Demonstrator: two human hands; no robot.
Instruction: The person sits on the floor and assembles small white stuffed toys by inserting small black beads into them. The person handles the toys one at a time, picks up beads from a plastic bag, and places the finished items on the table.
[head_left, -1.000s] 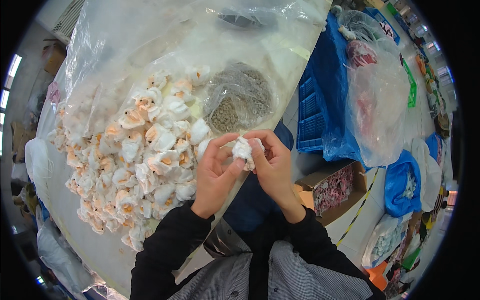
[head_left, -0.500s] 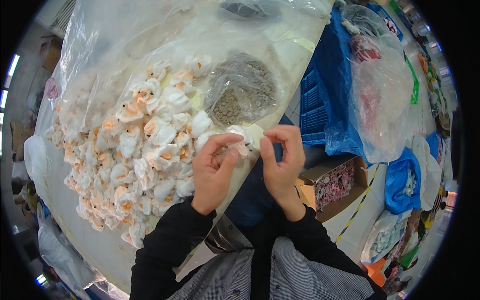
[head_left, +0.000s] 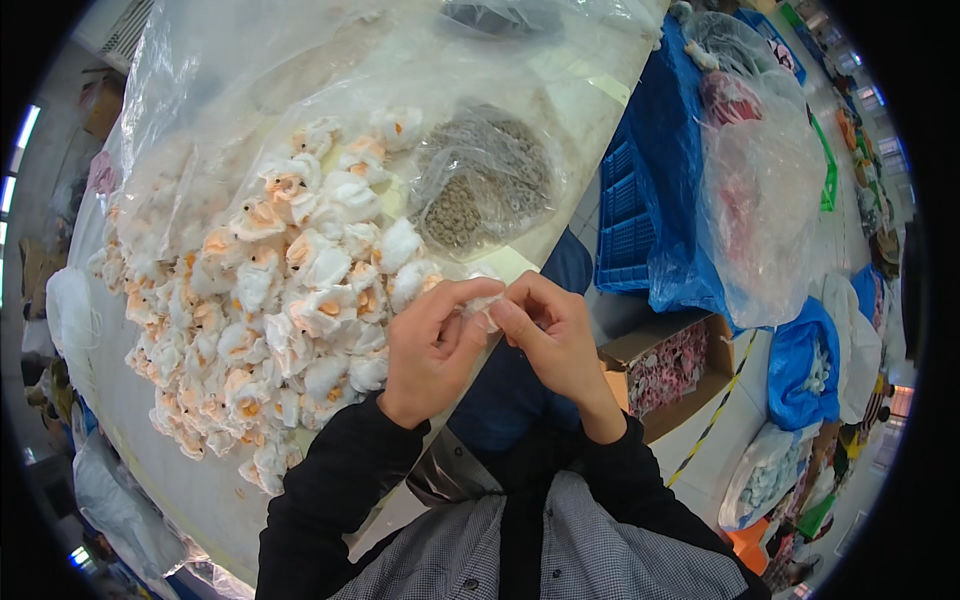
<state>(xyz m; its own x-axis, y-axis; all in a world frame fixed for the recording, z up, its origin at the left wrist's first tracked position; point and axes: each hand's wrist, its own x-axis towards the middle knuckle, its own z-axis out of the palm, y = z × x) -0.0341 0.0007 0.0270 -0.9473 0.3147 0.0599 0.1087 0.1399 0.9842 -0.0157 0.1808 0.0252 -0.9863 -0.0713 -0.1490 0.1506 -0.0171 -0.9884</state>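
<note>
At the table's edge my left hand is closed on a small fluffy white plush piece. My right hand pinches the same piece from the other side, its thumb and fingertips meeting the left's. Fingers cover most of the piece, so its full shape is hidden. Left of my hands lies a heap of white and peach plush pieces, some showing orange parts and small black dots. Just beyond them rests a clear plastic bag of small grey-brown parts, too small to name.
Clear plastic sheeting covers the table's far part. Right of the table stand a blue crate with a blue liner and clear bags, a cardboard box of pink scraps, and a blue bag. Yellow-black tape crosses the floor.
My right hand has moved left and slightly down, from apart to touching the left hand, and now pinches the plush piece. The piece has come slightly nearer to me, more covered by fingers.
</note>
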